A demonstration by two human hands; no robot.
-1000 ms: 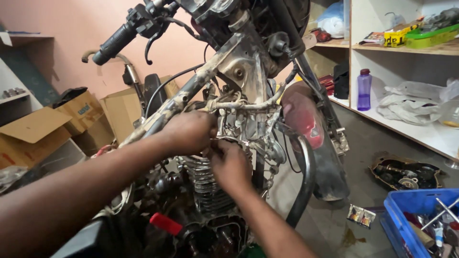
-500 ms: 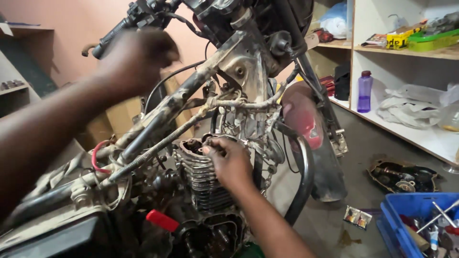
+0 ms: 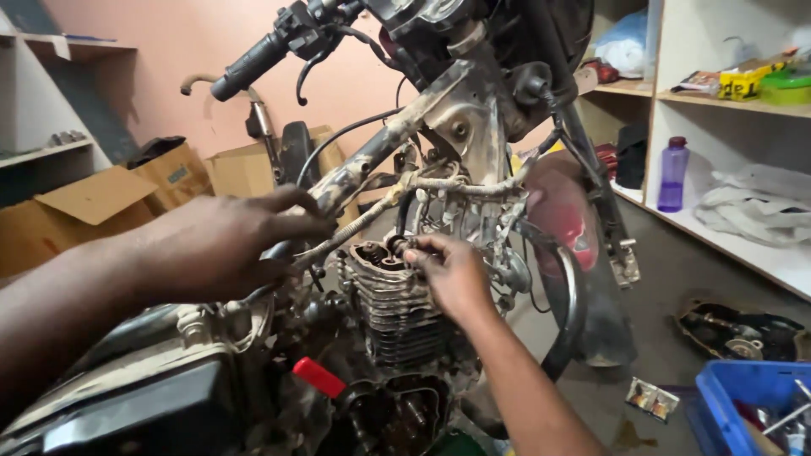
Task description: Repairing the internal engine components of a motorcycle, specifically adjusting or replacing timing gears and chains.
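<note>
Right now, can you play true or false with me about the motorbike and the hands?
1. The right hand has its fingertips at the top of the finned engine. True.
2. The left hand holds a hammer. False: it rests on the bike frame, with no tool in it that shows.
3. A purple bottle stands on a shelf. True.
4. The crate on the floor is yellow. False: it is blue.
5. Cardboard boxes sit by the pink wall. True.
</note>
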